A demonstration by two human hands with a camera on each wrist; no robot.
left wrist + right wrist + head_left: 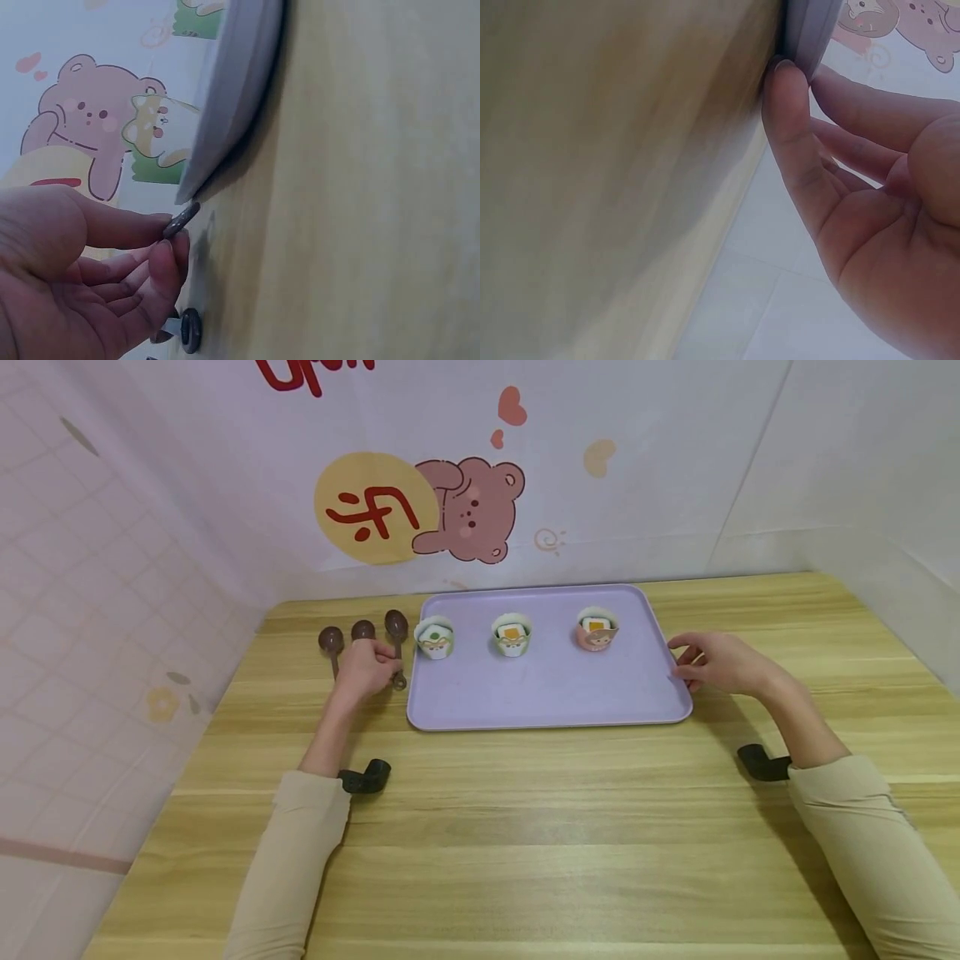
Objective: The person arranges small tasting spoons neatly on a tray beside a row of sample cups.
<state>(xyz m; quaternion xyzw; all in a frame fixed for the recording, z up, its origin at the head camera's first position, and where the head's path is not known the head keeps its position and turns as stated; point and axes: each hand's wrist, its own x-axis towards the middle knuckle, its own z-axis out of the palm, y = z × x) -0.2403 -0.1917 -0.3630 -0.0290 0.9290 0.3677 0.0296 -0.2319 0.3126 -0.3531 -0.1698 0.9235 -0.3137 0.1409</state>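
In the head view my left hand pinches the handle of the rightmost brown spoon between thumb and fingertips. The end of that handle sticks out past the fingertips in the left wrist view. Two more brown spoons lie to its left, the middle one partly covered by the hand and the outer one at the far left. A lilac tray lies flat on the table. My right hand grips the tray's right edge, thumb and index finger at its rim.
Three decorated paper cups with small cakes stand on the tray: a left cup, a middle cup and a right pink cup. A printed curtain hangs behind the wooden table. Black wrist mounts jut from both forearms.
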